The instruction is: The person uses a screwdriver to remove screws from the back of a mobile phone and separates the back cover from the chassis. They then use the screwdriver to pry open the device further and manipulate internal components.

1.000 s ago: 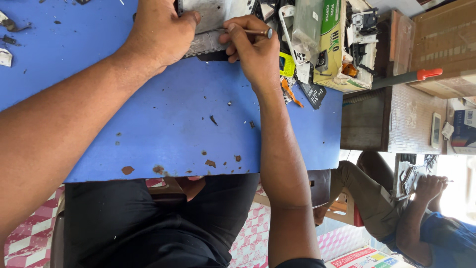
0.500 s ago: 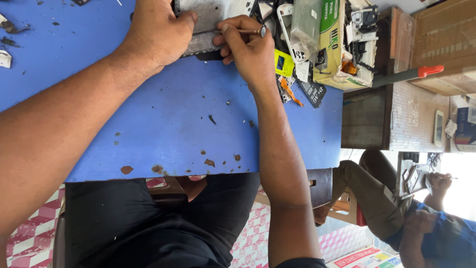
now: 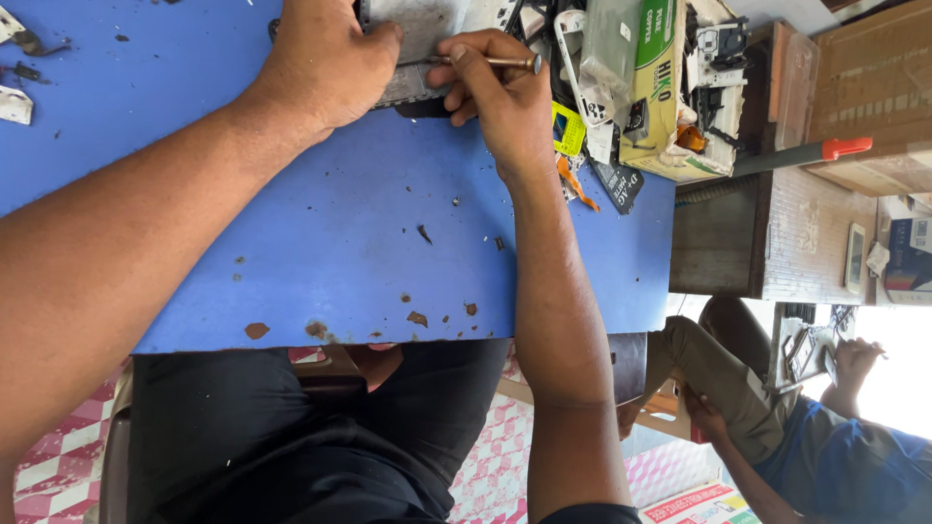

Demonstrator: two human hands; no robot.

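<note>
- A flat grey metal panel (image 3: 417, 39) is seen at the top centre of the frame, on the blue table (image 3: 340, 223).
- The panel is pressed down by the left hand (image 3: 325, 63), fingers curled over its edge.
- A thin metal screwdriver (image 3: 500, 62), lying left-right across the frame, is pinched by the right hand (image 3: 495, 97).
- The table's paint is chipped.

Surface (image 3: 330, 223): blue, matt laminate, wearing through in brown chips along the near edge. Flat panel (image 3: 413, 24): showing dull grey metal, faintly grainy. Slim tool (image 3: 500, 62): gleaming as polished metal. Carton (image 3: 660, 87): presenting printed cardboard, lightly glossy. Side cabinet (image 3: 718, 243): appearing as dark, matt wood. Trousers (image 3: 291, 437): looking like black, matt cloth.
</note>
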